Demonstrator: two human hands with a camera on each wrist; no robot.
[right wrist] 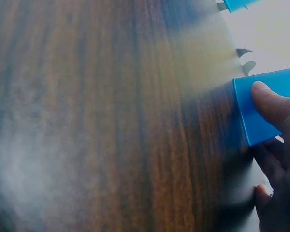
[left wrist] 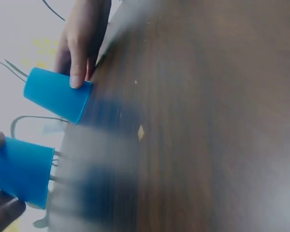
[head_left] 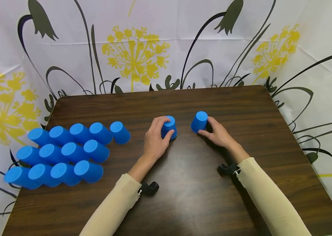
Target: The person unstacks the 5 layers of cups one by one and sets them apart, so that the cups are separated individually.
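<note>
Two upside-down blue plastic cups stand a short gap apart, right of the table's middle. My left hand (head_left: 155, 140) grips the left cup (head_left: 171, 125), thumb on the near side and fingers across the far side. In the left wrist view that cup (left wrist: 20, 169) sits between fingertips, its rim toward the wood. The right cup (head_left: 199, 122) is held from its right side by my right hand (head_left: 219, 133). The right wrist view shows the thumb (right wrist: 267, 99) pressed flat on this cup's wall, with the other fingers partly hidden below it.
Several more upside-down blue cups (head_left: 73, 150) stand in three close rows on the table's left, one cup (head_left: 120, 132) at the back row's right end. The dark wooden table (head_left: 183, 200) meets a flower-printed cloth (head_left: 160, 19) behind. Black bands (head_left: 149, 189) hang at both wrists.
</note>
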